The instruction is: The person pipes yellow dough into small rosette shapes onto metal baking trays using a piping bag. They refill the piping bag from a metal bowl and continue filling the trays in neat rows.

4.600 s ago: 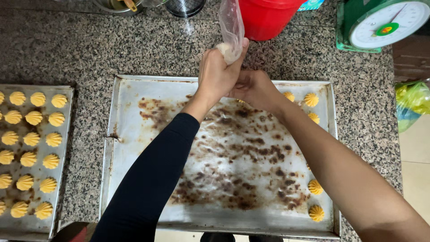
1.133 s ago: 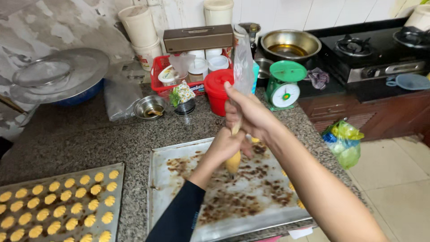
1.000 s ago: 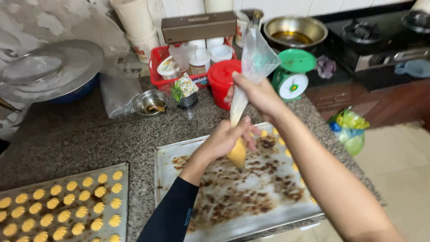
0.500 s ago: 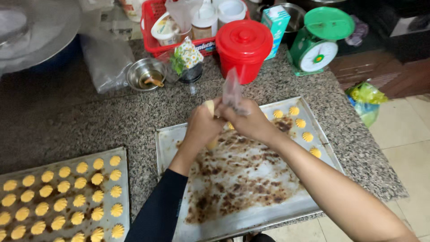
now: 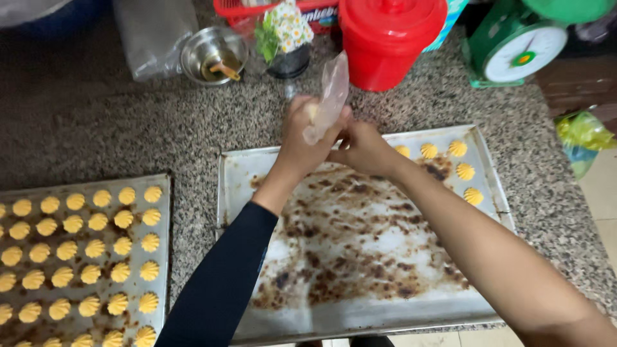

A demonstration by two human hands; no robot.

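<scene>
at upper centre, left hand [image 5: 307,132] and right hand [image 5: 361,146] both clench the piping bag [image 5: 328,96], steadying it over the stained tray [image 5: 360,257].

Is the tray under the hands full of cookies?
No, the tray is mostly bare, with only a few cookies in its far right corner.

Dim, soft light; slight motion blur

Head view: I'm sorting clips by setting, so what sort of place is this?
Most likely a home kitchen used for baking. On a speckled stone counter lie a stained baking tray and a second tray full of piped yellow cookies. A green kitchen scale stands by, and both hands grip a piping bag.
</scene>
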